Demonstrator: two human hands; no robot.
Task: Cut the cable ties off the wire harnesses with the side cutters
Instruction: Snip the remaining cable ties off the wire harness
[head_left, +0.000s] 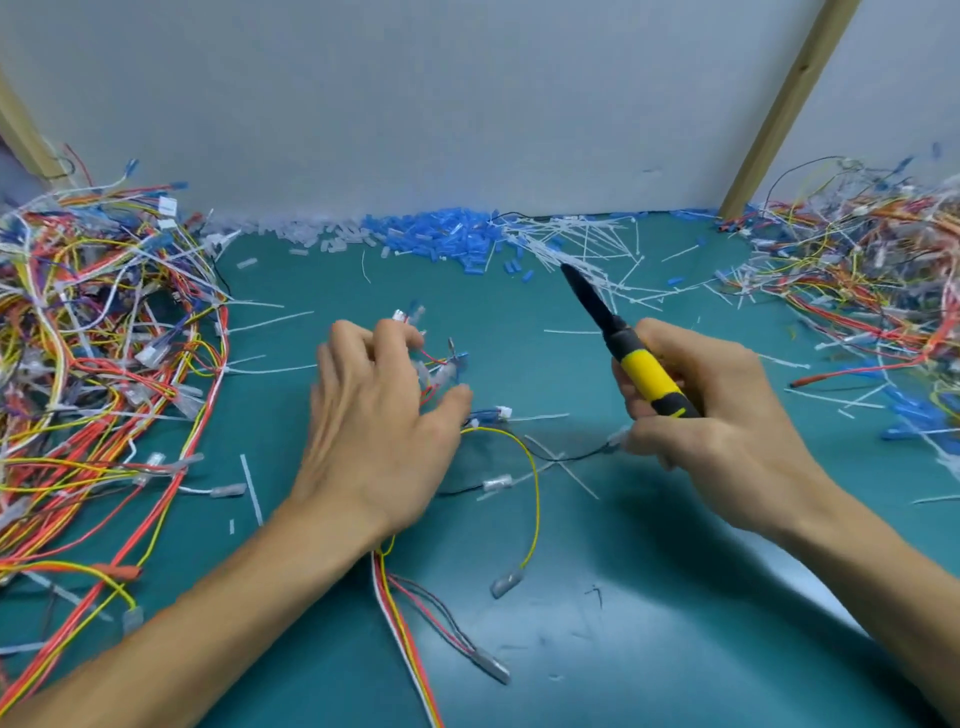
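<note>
While your left hand (379, 415) pinches the wire harness (441, 366) on the table (675, 597), your right hand (717, 415) grips the side cutters (639, 364), nose angled up and away, harness lying to their left

Yellow-black side cutters (631, 364), teal mat (623, 623), blue sleeves (441, 234).

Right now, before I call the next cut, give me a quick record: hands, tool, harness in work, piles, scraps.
left hand: grips the wire harness in the middle, fingers curled over it
right hand: holds the side cutters by the yellow handle, nose pointing away from the harness
left pile: tangled harnesses at the left edge
right pile: more harnesses at far right
cut ties: white heap at the back, beyond the cutters' nose
blue sleeves: heap along the back wall
</note>
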